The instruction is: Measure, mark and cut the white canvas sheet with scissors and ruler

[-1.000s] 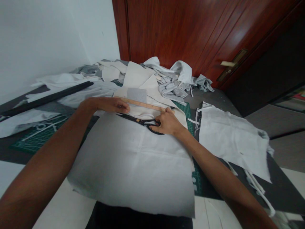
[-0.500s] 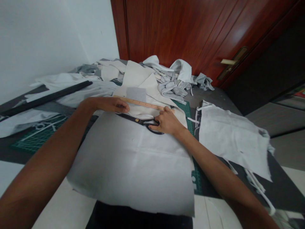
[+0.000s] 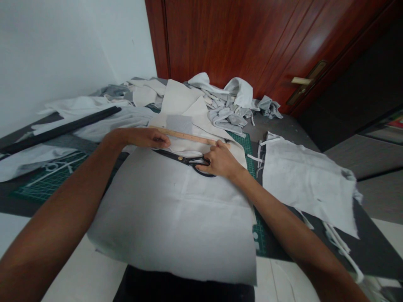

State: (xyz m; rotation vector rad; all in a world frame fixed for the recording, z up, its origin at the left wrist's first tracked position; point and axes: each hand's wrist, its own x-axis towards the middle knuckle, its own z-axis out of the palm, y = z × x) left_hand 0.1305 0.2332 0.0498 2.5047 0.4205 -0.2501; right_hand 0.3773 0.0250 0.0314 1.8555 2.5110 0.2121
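Observation:
A large pale grey-white cloth (image 3: 176,209) spreads before me and hangs over the table's front edge. Black fabric scissors (image 3: 181,159) lie across its far part, blades pointing left. My right hand (image 3: 218,159) is closed round their handles, and its fingertips reach the right end of a wooden ruler (image 3: 189,137). The ruler stretches between both hands, over cream fabric (image 3: 185,145). At its left end, my left hand (image 3: 155,137) has its fingers curled and pinched together at the fabric's edge. The palm side of that hand is hidden.
Beneath lies a green cutting mat (image 3: 247,147). Crumpled cloth scraps (image 3: 231,113) are heaped at the back by a wooden door (image 3: 233,42). A black bar (image 3: 63,128) rests on cloth at left. Another white cloth piece (image 3: 302,180) lies at right.

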